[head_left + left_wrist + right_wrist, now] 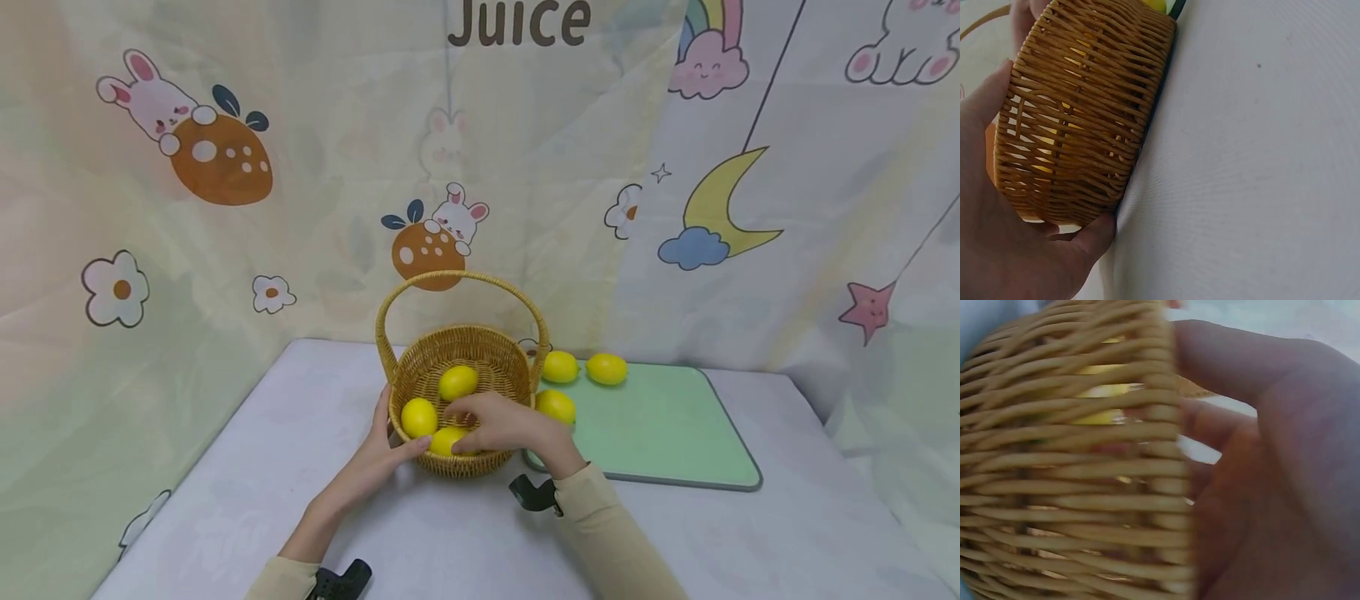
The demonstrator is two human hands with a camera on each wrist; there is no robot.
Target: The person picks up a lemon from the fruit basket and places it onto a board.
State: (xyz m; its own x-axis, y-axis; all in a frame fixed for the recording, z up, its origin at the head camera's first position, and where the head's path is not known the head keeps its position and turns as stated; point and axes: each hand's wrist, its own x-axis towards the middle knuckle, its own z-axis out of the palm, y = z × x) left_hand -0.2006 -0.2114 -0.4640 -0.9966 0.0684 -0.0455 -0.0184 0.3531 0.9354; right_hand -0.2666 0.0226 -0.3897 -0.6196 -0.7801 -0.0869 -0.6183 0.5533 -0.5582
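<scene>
A woven wicker basket [461, 467] with a tall arched handle [465, 275] stands tilted toward me. My left hand [378, 454] grips its left side, the thumb over the near rim; the left wrist view shows fingers at the woven wall [1085, 112]. Reaching over the right rim, my right hand [510, 427] has its fingers spread in a loose curve inside the basket. Its thumb lies over the near lemon [444, 441], with a gap between thumb and forefinger. Two more lemons lie inside, one at the left [419, 417] and one farther back [458, 382].
A green cutting board [660, 425] with a grey edge lies right of the basket. On it are two lemons at the back, one left [560, 367] and one right [607, 369], and another lemon [556, 407] beside the basket. A printed cloth [322, 167] hangs behind the white-covered table [300, 433].
</scene>
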